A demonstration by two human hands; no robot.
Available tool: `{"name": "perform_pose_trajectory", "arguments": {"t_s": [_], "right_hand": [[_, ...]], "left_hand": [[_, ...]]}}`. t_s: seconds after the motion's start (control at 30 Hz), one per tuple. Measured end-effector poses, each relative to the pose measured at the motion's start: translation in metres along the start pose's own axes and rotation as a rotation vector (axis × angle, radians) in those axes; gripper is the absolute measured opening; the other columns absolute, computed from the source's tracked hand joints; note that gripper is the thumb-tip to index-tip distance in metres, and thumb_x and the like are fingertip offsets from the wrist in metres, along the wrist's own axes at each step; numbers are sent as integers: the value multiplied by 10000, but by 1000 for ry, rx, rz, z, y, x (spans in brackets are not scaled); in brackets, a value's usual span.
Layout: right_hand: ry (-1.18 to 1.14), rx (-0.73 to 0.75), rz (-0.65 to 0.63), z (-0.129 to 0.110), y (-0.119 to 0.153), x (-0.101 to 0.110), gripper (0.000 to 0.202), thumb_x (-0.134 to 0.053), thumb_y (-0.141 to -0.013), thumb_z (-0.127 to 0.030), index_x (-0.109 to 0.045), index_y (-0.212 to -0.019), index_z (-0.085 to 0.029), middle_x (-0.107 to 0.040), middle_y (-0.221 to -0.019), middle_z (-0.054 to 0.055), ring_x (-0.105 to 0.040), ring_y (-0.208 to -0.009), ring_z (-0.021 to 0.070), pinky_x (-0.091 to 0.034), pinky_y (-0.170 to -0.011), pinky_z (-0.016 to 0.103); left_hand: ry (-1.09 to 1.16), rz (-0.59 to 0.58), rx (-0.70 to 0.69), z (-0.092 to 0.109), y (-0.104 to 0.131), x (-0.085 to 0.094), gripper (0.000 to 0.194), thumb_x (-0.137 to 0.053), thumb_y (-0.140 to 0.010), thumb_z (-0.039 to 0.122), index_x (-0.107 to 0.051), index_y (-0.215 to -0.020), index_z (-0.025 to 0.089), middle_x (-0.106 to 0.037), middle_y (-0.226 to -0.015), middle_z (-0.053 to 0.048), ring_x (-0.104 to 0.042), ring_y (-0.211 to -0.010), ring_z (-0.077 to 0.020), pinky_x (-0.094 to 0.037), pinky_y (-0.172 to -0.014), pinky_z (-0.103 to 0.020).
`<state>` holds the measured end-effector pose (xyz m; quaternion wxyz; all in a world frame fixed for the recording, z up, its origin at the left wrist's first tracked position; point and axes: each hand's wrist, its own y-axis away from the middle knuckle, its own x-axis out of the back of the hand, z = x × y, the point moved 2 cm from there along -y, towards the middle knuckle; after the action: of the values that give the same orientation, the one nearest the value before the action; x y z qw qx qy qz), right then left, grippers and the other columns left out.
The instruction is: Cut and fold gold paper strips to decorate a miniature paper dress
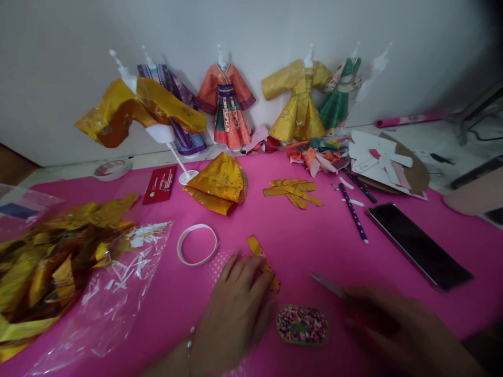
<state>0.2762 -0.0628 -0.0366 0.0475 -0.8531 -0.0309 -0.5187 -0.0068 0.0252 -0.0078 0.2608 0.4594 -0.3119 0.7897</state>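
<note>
Left hand low on the pink surface, palm down, fingers spread and lying flat; fingertips rest on a yellow strip that runs up and away from them. Holding nothing that shows.

Right hand at lower right, badly blurred. Fingers look curled round dark scissors; the pale blades point left toward the strip, tips short of it. Grip itself too smeared to read for sure.

Just below and between the hands: an oval speckled patch, flat on the surface, beside the left fingers, not touching.

Left of the left hand: white tape ring, lying flat. Further left, a clear plastic bag and a heap of yellow scraps partly over it.

Mid-surface: folded yellow cloth, a small pile of cut yellow strips, a red card. Right: purple pen, dark phone face up, white paper pieces on brown card.

Back against the wall: small paper robes on white stands – yellow one nearest and tilted, purple, orange, yellow, green.
</note>
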Motion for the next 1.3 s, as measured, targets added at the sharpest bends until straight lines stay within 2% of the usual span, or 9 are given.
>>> {"name": "perform_pose_trajectory", "arguments": {"t_s": [0.17, 0.3, 0.4, 0.47, 0.53, 0.7, 0.9, 1.07, 1.3], "right_hand": [[-12, -5, -24, 1, 0, -2, 264, -633, -853, -314, -699, -1108, -317, -781, -989, 21, -758, -809, 238, -644, -669, 322], [-23, -6, -5, 3, 1, -2, 297, -626, -827, -276, -709, -1107, -328, -781, -984, 17, -759, -798, 266, -645, -648, 333], [-4, -9, 7, 2, 1, -2, 278, -655, -817, -309, -714, -1089, -325, -782, -963, 6, -758, -776, 245, -642, -642, 316], [2, -10, 7, 2, 0, -2, 270, -658, -826, -326, -706, -1092, -327, -780, -978, -4, -756, -797, 224, -640, -660, 304], [0, -8, 1, 3, 1, -3, 274, -649, -842, -342, -697, -1112, -327, -777, -1002, -6, -754, -823, 213, -637, -684, 302], [6, -6, 1, 5, 3, -6, 303, -663, -834, -345, -695, -1133, -310, -772, -1026, 11, -750, -844, 224, -633, -710, 321], [-19, -4, 15, 3, 3, -6, 297, -663, -845, -329, -678, -1139, -300, -771, -1013, 18, -745, -840, 224, -624, -700, 320], [-38, 6, 36, -2, 1, -4, 299, -609, -850, -269, -679, -1140, -291, -767, -1015, 40, -743, -838, 253, -619, -696, 350], [-52, -18, 36, -5, 0, -3, 263, -614, -856, -332, -684, -1105, -288, -764, -961, 30, -734, -790, 247, -608, -654, 358]], "left_hand": [[21, 17, 14, -1, -1, -2, 235, -538, -939, 184, -644, -1148, 184, -686, -1223, -108, -594, -1173, -327, -413, -1040, -653], [44, 38, -3, -2, -1, 0, 244, -540, -936, 167, -629, -1163, 177, -674, -1232, -108, -577, -1182, -316, -396, -1045, -625], [87, 84, -34, 1, 1, 4, 201, -536, -910, 133, -641, -1078, 169, -688, -1082, -98, -608, -1015, -274, -424, -992, -576], [118, 133, -73, 5, 3, 7, 159, -541, -869, 108, -646, -971, 170, -670, -892, -65, -592, -819, -223, -470, -878, -499], [138, 156, -107, 11, 4, 9, 128, -563, -833, 109, -644, -907, 175, -629, -770, -33, -554, -704, -193, -473, -779, -434], [142, 47, -78, 17, 5, 5, 89, -641, -815, 235, -652, -888, 185, -642, -784, -31, -588, -725, -216, -461, -810, -464], [116, -40, -55, 15, 6, -1, 144, -689, -790, 268, -651, -910, 198, -644, -799, -19, -591, -728, -223, -441, -817, -482], [108, -53, -58, 15, 7, -3, 183, -692, -800, 264, -654, -969, 205, -656, -831, -18, -606, -762, -228, -425, -834, -478], [78, -68, -67, 13, 7, -4, 127, -692, -807, 294, -635, -858, 193, -644, -800, -17, -600, -735, -225, -419, -826, -475]]}}
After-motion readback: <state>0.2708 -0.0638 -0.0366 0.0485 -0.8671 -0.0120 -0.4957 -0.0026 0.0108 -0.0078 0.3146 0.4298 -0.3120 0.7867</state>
